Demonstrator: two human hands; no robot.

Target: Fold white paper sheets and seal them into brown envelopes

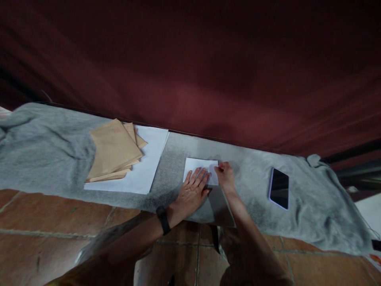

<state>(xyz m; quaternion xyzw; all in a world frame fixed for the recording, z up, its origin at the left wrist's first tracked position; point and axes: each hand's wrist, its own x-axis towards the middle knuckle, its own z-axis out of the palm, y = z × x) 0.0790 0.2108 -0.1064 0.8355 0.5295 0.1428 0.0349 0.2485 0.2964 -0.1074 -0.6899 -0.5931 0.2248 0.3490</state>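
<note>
Our left hand (191,192), spread flat, seems to steady the paper (203,163) while our right hand (225,174) pinches its right edge.

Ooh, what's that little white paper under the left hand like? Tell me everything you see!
The little white paper is plain and looks rectangular, with straight edges. It lies flat on the gray cloth. The left hand is spread on top, hiding part of it. The right hand has its fingertips at the right edge; whether they pinch it is hard to tell. No writing shows, and I can't tell how many layers it has.
</note>
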